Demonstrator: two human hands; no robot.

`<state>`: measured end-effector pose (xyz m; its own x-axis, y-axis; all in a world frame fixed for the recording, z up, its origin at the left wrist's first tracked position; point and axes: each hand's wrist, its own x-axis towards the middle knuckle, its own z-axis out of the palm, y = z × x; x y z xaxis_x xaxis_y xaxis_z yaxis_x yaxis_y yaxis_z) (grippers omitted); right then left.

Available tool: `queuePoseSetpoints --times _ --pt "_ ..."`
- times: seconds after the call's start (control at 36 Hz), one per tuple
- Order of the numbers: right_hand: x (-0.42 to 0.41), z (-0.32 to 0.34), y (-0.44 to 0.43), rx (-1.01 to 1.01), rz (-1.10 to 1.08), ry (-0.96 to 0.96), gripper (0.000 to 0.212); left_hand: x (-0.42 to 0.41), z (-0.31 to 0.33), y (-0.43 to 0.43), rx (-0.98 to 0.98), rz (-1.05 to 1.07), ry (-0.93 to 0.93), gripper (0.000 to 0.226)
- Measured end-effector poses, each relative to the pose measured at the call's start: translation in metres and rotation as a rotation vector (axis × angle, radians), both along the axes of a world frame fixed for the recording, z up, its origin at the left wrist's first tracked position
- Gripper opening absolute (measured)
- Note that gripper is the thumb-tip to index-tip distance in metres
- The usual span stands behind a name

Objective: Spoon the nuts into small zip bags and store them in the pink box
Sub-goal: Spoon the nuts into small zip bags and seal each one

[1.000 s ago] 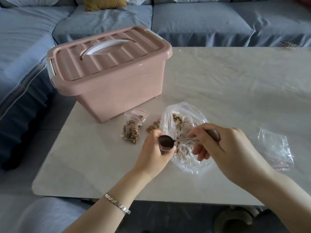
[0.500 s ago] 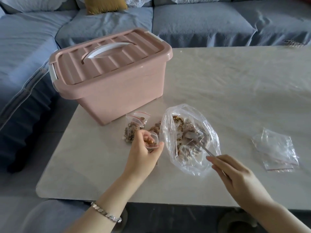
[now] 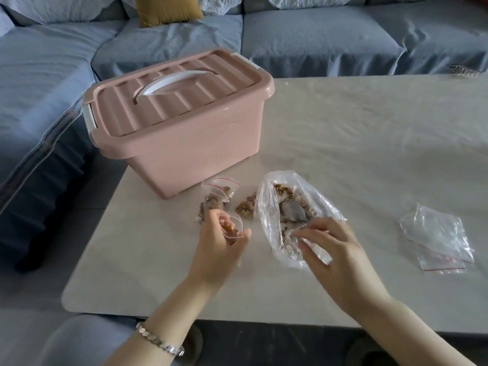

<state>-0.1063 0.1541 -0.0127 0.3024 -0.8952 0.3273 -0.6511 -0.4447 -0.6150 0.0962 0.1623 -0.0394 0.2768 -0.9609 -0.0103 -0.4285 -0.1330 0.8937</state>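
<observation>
My left hand (image 3: 220, 243) holds a small zip bag (image 3: 233, 228) with a few nuts in it, its mouth held apart. To its right lies a large clear bag of nuts (image 3: 293, 207) with a metal spoon (image 3: 291, 211) resting inside it. My right hand (image 3: 334, 250) hovers at that bag's near end, fingers spread, touching the plastic near the spoon handle. A filled small zip bag (image 3: 215, 198) and a little pile of nuts (image 3: 247, 207) lie in front of the pink box (image 3: 184, 138), whose lid is on.
A stack of empty small zip bags (image 3: 439, 237) lies on the pale table (image 3: 369, 143) at the right. A blue sofa (image 3: 303, 40) wraps the table's far and left sides, with a yellow cushion (image 3: 167, 9). A metal object (image 3: 463, 68) sits at the far right edge.
The spoon went from over the small bag into the large bag, and my right hand has let go of it. My left hand still holds the small bag.
</observation>
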Motion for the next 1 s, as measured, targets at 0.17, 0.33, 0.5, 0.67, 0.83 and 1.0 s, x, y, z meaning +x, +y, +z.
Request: queuePoseSetpoints --times 0.17,0.33,0.5,0.67,0.83,1.0 --pt "0.071 0.028 -0.012 0.366 0.220 -0.012 0.029 0.003 -0.003 0.000 -0.005 -0.032 -0.125 0.033" --pt "0.096 0.024 -0.022 0.403 0.208 0.123 0.013 0.011 -0.001 0.001 -0.029 -0.038 -0.082 0.032" --pt "0.109 0.021 -0.032 0.350 0.240 0.020 0.014 0.024 -0.013 0.011 -0.095 0.129 -0.146 0.050" --pt "0.130 0.027 -0.044 0.296 0.245 -0.032 0.015 0.042 -0.007 0.005 -0.087 0.285 -0.239 0.028" --pt "0.117 0.028 -0.041 0.285 0.209 -0.080 0.011 0.087 -0.009 -0.033 -0.075 0.267 -0.310 0.021" --pt "0.081 0.017 -0.030 0.373 0.177 0.059 0.015 0.095 -0.009 -0.049 -0.081 0.012 -0.349 0.024"
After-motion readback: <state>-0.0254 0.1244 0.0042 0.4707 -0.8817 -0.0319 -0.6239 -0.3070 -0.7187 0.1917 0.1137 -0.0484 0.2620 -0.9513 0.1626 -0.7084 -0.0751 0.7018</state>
